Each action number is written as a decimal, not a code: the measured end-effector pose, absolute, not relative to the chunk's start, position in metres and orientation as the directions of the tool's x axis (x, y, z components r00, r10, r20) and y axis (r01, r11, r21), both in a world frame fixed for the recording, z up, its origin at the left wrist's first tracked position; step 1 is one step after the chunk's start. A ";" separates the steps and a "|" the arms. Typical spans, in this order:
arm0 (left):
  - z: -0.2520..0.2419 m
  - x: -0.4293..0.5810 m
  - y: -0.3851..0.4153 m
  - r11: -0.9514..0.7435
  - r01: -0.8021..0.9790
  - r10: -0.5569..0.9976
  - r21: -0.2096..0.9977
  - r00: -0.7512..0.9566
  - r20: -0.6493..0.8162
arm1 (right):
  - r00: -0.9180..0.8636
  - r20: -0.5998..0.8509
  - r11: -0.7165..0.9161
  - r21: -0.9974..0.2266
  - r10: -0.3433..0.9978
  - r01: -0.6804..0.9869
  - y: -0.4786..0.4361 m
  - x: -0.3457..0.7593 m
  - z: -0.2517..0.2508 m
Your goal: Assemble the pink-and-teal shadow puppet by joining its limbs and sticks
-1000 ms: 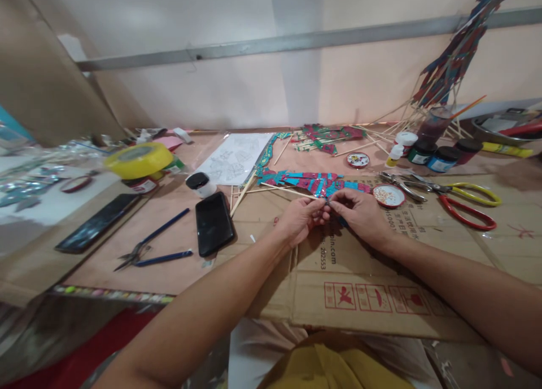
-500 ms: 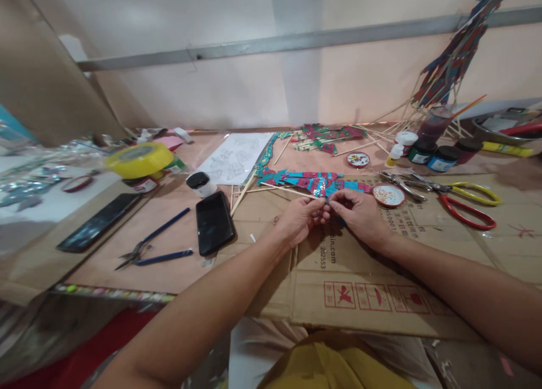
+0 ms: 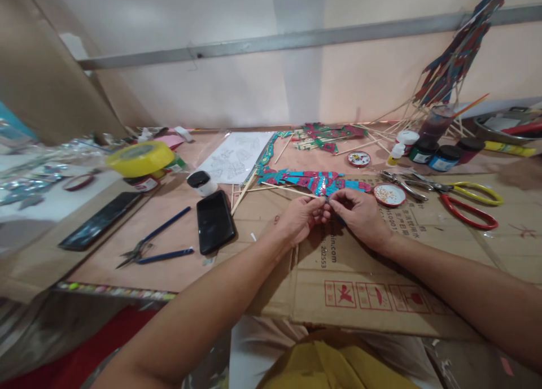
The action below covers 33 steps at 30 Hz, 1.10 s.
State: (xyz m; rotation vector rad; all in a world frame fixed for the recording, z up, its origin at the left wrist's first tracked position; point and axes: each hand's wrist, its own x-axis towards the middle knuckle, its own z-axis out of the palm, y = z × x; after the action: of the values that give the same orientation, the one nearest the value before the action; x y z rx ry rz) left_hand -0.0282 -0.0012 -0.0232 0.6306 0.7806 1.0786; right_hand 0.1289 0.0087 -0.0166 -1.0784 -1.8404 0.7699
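My left hand point(image 3: 305, 217) is closed, its thumb and fingers pinched at the end of a thin wooden stick point(image 3: 292, 191) that points off to the left. Fingertips of my right hand point(image 3: 362, 217) meet them there, pinched on a small dark piece too tiny to make out. Just beyond both hands lies a flat figure painted blue and red point(image 3: 309, 180), with shiny spots. To the right of it, a red-rimmed lid point(image 3: 389, 195) holds small pale beads.
Cardboard point(image 3: 376, 265) lies under my hands. Cutting pliers point(image 3: 144, 250), a phone point(image 3: 215, 222) and a black-capped jar point(image 3: 202, 183) are at left. Red-handled scissors point(image 3: 468, 211), paint jars point(image 3: 444, 158) and a drawing sheet point(image 3: 235, 154) lie further out.
My hands keep the same pinch at the stick's end. The whole view has shifted very slightly; nothing on the table has visibly moved.
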 end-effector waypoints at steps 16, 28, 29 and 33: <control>-0.024 -0.026 -0.002 0.316 -0.530 0.945 0.787 0.247 -0.214 | -0.237 0.369 0.438 -0.791 0.899 0.428 0.007 0.127 -0.016; -0.023 -0.024 -0.001 0.298 -0.535 0.953 0.790 0.214 -0.214 | -0.225 0.353 0.416 -0.818 0.908 0.398 0.008 0.125 -0.013; -0.023 -0.024 -0.001 0.305 -0.536 0.951 0.787 0.217 -0.220 | -0.225 0.350 0.413 -0.825 0.909 0.386 0.009 0.125 -0.013; -0.021 -0.025 0.000 0.315 -0.534 0.948 0.784 0.223 -0.229 | -0.231 0.357 0.420 -0.835 0.905 0.357 0.010 0.125 -0.016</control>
State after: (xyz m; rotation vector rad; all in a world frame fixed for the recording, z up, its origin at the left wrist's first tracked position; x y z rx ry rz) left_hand -0.0252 0.0001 -0.0214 0.6345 0.7916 1.1234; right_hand 0.1249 0.0096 -0.0157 -1.0896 -1.7882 0.7772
